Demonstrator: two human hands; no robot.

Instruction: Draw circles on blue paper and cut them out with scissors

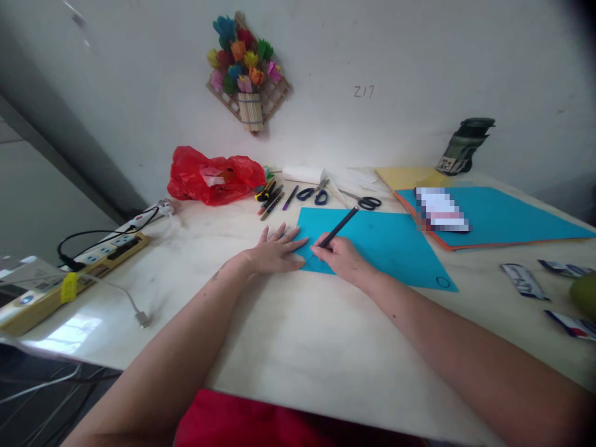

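Note:
A blue sheet of paper lies flat on the table, with a small black circle drawn near its lower right corner. My left hand rests flat with spread fingers across the sheet's left edge. In my right hand is a black pen, gripped between thumb and fingers and tilted up to the right. Its tip is down by the paper near my left fingertips, hidden by my fingers, so I cannot tell whether it touches.
Behind the sheet lie two pairs of scissors, several pens and a red plastic bag. A phone sits on more blue paper at right, near a green bottle. A power strip lines the left edge.

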